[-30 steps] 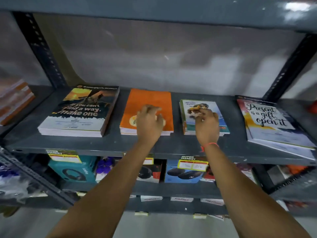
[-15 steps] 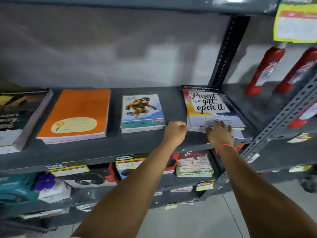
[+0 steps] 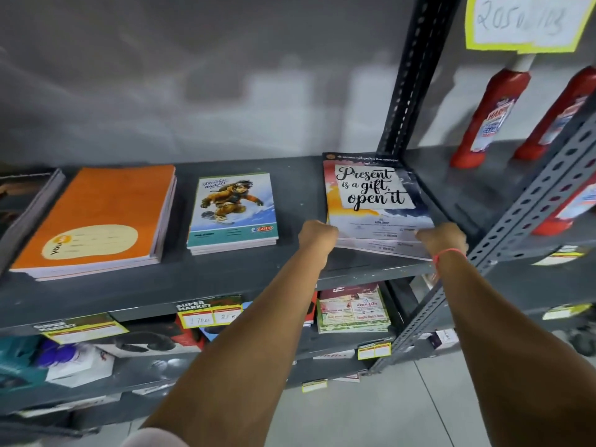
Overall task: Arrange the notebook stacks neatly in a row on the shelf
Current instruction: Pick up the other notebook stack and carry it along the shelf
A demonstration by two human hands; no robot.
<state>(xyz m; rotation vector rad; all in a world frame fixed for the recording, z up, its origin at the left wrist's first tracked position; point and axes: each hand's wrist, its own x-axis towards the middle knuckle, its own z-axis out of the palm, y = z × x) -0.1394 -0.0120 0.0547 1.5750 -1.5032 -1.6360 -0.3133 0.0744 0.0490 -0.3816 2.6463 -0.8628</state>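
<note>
Both hands are at the near edge of the rightmost stack, the "Present is a gift" notebooks (image 3: 375, 201), which lies at the right end of the grey shelf (image 3: 225, 279) against the perforated upright (image 3: 409, 91). The left hand (image 3: 317, 235) is curled at the stack's near-left corner and the right hand (image 3: 442, 238) at its near-right corner; fingers of both are tucked out of sight, so whether they pinch the covers or only press the edge cannot be told. The stack's long axis runs front to back, slightly skewed, and the lower copies fan out toward the front right, near corner at the shelf lip. Stack lies directly ahead of both hands; neither is clearly nearer. Judgement: squaring needs a push back and a small twist. To the left, well apart, the snowboarder stack (image 3: 233, 212), then the orange stack (image 3: 96, 217), both look roughly squared. A dark stack (image 3: 29, 201) is cut off at the frame edge. Red bottles (image 3: 490, 114) stand on the neighbouring rack; a grey wall lies behind, a tiled floor below.
</note>
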